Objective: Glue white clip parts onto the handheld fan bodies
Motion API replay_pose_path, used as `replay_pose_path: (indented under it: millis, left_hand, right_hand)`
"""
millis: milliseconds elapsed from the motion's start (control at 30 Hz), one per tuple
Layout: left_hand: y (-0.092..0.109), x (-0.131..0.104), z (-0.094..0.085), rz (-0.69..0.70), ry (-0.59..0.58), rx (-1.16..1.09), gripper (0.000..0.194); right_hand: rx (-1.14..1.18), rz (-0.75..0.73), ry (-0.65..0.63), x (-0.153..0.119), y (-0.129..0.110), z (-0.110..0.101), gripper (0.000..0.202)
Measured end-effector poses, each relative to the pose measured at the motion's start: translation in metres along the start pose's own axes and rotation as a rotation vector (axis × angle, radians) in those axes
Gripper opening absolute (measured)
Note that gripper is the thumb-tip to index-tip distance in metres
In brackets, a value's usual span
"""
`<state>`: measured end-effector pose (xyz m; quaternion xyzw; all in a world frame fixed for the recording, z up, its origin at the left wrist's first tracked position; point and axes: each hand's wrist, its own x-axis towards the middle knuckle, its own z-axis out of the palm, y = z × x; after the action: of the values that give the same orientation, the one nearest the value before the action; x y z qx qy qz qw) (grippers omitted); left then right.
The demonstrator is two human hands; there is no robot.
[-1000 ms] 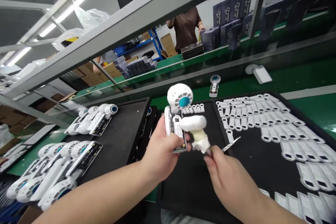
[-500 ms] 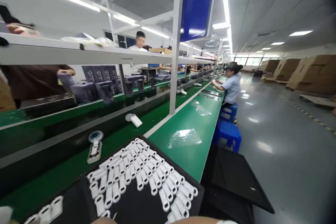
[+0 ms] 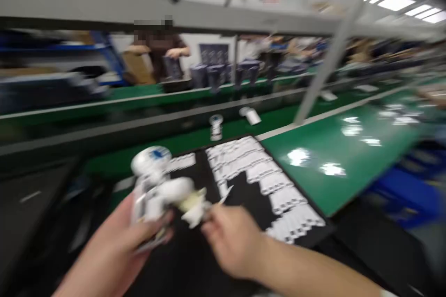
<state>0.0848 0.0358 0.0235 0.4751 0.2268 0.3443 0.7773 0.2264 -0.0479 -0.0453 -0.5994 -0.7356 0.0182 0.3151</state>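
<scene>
My left hand (image 3: 128, 236) is wrapped round a white device (image 3: 149, 195) with a round head and a blue spot on its top. My right hand (image 3: 233, 236) is closed in a pinch on a small pale, yellowish-white piece (image 3: 194, 206) beside the device. A thin pointed tip shows above my right fingers. Motion blurs both hands, and whether the pale piece touches the device cannot be made out. Behind them, rows of white parts (image 3: 240, 160) lie on a black tray (image 3: 244, 195), with a shorter row at its left.
Two white devices (image 3: 216, 127) (image 3: 251, 115) stand or lie on the green line behind the tray. A slanted grey post (image 3: 324, 65) rises at the right. Blue stools (image 3: 400, 195) are at the right, and a person in brown (image 3: 160, 58) handles boxes across the line.
The view has swung left. Both my hands have come into view, the left holding a white device and the right pinching a pale piece.
</scene>
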Motion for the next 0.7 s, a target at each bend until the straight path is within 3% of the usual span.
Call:
replay_pose_path:
  millis: [67, 133, 233, 400, 567, 700]
  left_hand:
    - [0.011, -0.023, -0.008, -0.025, 0.215, 0.066, 0.043]
    - [0.016, -0.031, -0.01, -0.031, 0.304, 0.095, 0.051]
    - [0.019, -0.031, -0.006, -0.017, 0.298, 0.117, 0.051]
    - [0.019, -0.032, -0.002, 0.005, 0.31, 0.134, 0.049]
    - [0.018, -0.036, -0.002, -0.023, 0.292, 0.141, 0.047]
    - [0.021, -0.039, 0.003, -0.015, 0.298, 0.11, 0.047]
  right_hand:
    - [0.129, -0.015, 0.113, -0.005, 0.002, -0.003, 0.022]
    - [0.201, -0.071, 0.122, -0.003, 0.005, 0.0, 0.02]
    - [0.27, -0.137, 0.125, -0.003, 0.004, -0.005, 0.02]
    - [0.333, -0.095, 0.268, -0.007, -0.003, -0.024, 0.028]
    - [0.302, -0.112, 0.126, 0.002, -0.01, -0.012, 0.025]
    - [0.276, -0.134, 0.253, 0.002, -0.008, -0.012, 0.022]
